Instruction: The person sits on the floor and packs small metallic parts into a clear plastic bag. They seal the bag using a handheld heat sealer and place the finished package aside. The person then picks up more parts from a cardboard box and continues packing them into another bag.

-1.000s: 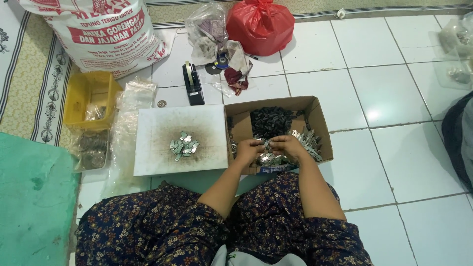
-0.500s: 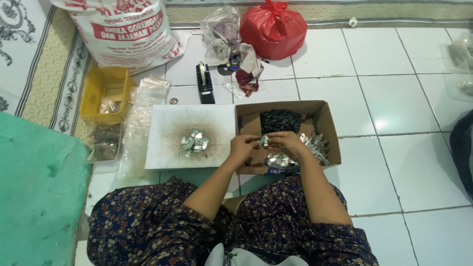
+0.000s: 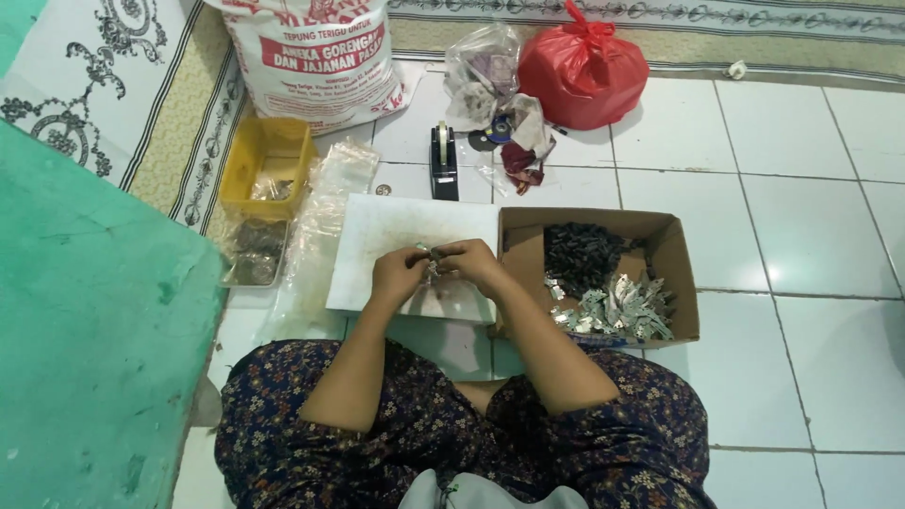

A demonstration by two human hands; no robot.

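From the left I see a yellow tray (image 3: pixel 267 155), then the white board (image 3: pixel 396 231) on the floor. Above it my left hand (image 3: pixel 398 274) and right hand (image 3: pixel 474 263) pinch one small silvery piece (image 3: pixel 430 265) together. Rightward, a cardboard box (image 3: pixel 674 259) holds dark and silvery parts.

red bag (image 3: pixel 583 71) | yellow tray (image 3: pixel 267 165) | white board (image 3: pixel 396 236) — brown box (image 3: pixel 679 254) | navy floral skirt (image 3: pixel 396 443) — green mat (image 3: pixel 85 330)

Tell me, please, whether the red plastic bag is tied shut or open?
Tied shut: the red plastic bag is gathered into a knot at its top, and nothing inside shows.
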